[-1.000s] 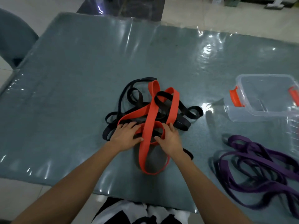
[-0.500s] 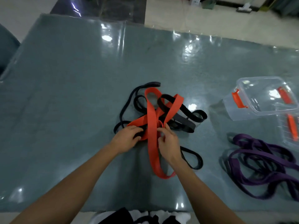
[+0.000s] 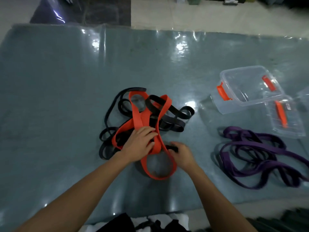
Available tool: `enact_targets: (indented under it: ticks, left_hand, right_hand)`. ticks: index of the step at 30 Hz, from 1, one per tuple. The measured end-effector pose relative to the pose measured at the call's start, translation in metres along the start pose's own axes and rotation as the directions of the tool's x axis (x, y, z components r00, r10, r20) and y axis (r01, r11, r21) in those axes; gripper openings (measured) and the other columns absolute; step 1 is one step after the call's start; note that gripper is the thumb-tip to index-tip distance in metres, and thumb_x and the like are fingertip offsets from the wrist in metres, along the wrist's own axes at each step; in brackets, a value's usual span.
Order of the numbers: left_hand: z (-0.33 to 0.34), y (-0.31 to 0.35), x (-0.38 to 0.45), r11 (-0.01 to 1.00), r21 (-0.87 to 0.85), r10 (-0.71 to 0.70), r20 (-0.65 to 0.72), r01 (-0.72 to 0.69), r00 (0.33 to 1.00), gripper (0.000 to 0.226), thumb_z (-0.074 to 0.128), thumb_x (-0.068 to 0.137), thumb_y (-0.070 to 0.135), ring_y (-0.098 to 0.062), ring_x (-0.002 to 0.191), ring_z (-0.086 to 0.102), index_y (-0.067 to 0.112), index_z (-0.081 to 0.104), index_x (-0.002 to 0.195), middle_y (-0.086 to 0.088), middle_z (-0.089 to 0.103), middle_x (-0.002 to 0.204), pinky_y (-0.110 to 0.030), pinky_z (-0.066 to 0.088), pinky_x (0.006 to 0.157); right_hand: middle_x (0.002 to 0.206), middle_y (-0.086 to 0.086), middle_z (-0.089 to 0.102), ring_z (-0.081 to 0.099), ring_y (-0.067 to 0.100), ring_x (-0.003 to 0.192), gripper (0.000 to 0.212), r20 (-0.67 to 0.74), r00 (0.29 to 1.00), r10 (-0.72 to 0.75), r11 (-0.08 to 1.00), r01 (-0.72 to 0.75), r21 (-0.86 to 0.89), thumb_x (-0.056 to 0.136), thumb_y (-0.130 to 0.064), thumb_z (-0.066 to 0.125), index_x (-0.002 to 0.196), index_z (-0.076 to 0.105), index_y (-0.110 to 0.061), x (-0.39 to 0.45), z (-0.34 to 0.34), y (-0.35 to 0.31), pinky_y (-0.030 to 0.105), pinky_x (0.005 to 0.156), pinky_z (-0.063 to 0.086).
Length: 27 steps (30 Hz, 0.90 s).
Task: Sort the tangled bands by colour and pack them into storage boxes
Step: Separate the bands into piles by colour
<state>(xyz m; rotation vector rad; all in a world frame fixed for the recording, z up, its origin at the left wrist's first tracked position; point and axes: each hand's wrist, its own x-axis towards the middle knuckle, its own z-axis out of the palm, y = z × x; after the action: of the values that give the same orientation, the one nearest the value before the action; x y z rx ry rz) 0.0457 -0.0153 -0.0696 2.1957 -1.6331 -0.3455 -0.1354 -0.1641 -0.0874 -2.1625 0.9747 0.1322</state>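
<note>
Bands: flat, rubbery, looped, tangled.

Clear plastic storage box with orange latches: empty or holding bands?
Empty: the clear plastic storage box shows only bare see-through bottom; no band lies inside.

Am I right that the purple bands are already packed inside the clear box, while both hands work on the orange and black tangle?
Not quite. The head view shows the purple bands lying loose on the table, in front of the clear box, which holds no bands. The left hand and right hand are indeed on the orange and black tangle.
</note>
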Motion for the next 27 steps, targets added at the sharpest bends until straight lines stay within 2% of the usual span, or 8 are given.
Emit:
enact_targets:
  ticks: [3, 6, 9, 13, 17, 20, 23, 27]
  left_hand:
    - [0.014, 0.02, 0.006, 0.994, 0.093, 0.055, 0.005, -0.055, 0.998, 0.046, 0.065, 0.092, 0.03, -0.022, 0.143, 0.042, 0.021, 0.059, 0.137, 0.0, 0.052, 0.149, -0.043, 0.045, 0.102]
    - [0.024, 0.036, 0.014, 0.971, 0.192, 0.124, 0.099, -0.141, 0.987, 0.045, 0.054, 0.097, 0.034, -0.019, 0.145, 0.039, 0.025, 0.056, 0.14, 0.003, 0.05, 0.151, -0.043, 0.039, 0.108]
    - [0.029, 0.041, 0.017, 0.928, 0.315, 0.144, 0.193, -0.2, 0.971, 0.04, 0.039, 0.098, 0.041, -0.02, 0.139, 0.046, 0.029, 0.069, 0.12, 0.008, 0.065, 0.129, -0.048, 0.034, 0.107]
    - [0.027, 0.042, 0.007, 0.913, 0.383, 0.085, 0.153, -0.139, 0.984, 0.047, 0.035, 0.097, 0.049, -0.019, 0.118, 0.054, 0.027, 0.076, 0.089, 0.012, 0.067, 0.097, -0.045, 0.035, 0.101]
    - [0.027, 0.04, -0.01, 0.902, 0.426, 0.005, 0.133, -0.062, 0.991, 0.048, 0.035, 0.091, 0.048, -0.017, 0.118, 0.056, 0.025, 0.076, 0.084, 0.01, 0.067, 0.097, -0.042, 0.036, 0.104]
    - [0.03, 0.046, -0.019, 0.876, 0.483, -0.069, 0.131, -0.003, 0.989, 0.03, 0.052, 0.084, 0.046, -0.017, 0.121, 0.056, 0.025, 0.073, 0.082, 0.007, 0.067, 0.099, -0.042, 0.038, 0.101]
    - [0.032, 0.05, -0.022, 0.869, 0.491, -0.129, 0.105, 0.061, 0.986, 0.018, 0.07, 0.077, 0.038, -0.018, 0.125, 0.056, 0.024, 0.071, 0.088, 0.005, 0.069, 0.104, -0.043, 0.042, 0.097]
    - [0.016, 0.063, -0.009, 0.917, 0.28, -0.302, 0.02, 0.285, 0.953, 0.057, 0.067, 0.086, 0.031, -0.019, 0.135, 0.048, 0.021, 0.053, 0.14, 0.002, 0.063, 0.131, -0.041, 0.038, 0.103]
  right_hand:
    - [0.123, -0.003, 0.068, 0.061, 0.023, 0.114, 0.047, 0.008, 0.997, -0.082, 0.981, 0.083, -0.178, 0.08, -0.039, 0.066, 0.126, 0.065, -0.029, -0.008, -0.001, 0.023, 0.035, 0.097, 0.047]
    - [0.13, 0.0, 0.062, 0.056, 0.027, 0.119, 0.052, 0.031, 0.993, -0.114, 0.962, 0.118, -0.246, 0.083, -0.033, 0.062, 0.135, 0.059, -0.029, -0.01, -0.004, 0.038, 0.042, 0.099, 0.045]
    - [0.126, 0.006, 0.059, 0.054, 0.03, 0.117, 0.052, 0.079, 0.987, -0.138, 0.951, 0.154, -0.267, 0.085, -0.03, 0.065, 0.136, 0.058, -0.023, -0.009, -0.009, 0.049, 0.041, 0.096, 0.047]
    - [0.116, 0.009, 0.057, 0.054, 0.031, 0.113, 0.039, 0.095, 0.981, -0.17, 0.917, 0.193, -0.349, 0.087, -0.023, 0.06, 0.126, 0.06, -0.015, -0.012, -0.007, 0.05, 0.041, 0.085, 0.049]
    - [0.116, 0.008, 0.055, 0.053, 0.031, 0.109, 0.04, 0.096, 0.967, -0.237, 0.863, 0.255, -0.436, 0.088, -0.033, 0.062, 0.124, 0.057, -0.014, -0.017, -0.001, 0.05, 0.043, 0.084, 0.048]
    - [0.114, 0.007, 0.057, 0.054, 0.029, 0.11, 0.03, 0.096, 0.962, -0.255, 0.871, 0.272, -0.41, 0.092, -0.014, 0.053, 0.121, 0.058, -0.013, -0.017, -0.003, 0.05, 0.04, 0.082, 0.047]
    - [0.106, 0.005, 0.062, 0.057, 0.027, 0.103, 0.031, -0.008, 0.955, -0.296, 0.907, 0.278, -0.315, 0.092, -0.008, 0.05, 0.118, 0.065, -0.016, -0.015, -0.022, 0.044, 0.037, 0.08, 0.049]
    - [0.101, 0.002, 0.064, 0.058, 0.026, 0.096, 0.022, -0.24, 0.848, -0.472, 0.862, 0.388, -0.327, 0.089, -0.008, 0.061, 0.106, 0.07, -0.016, -0.008, -0.068, 0.015, 0.041, 0.079, 0.05]
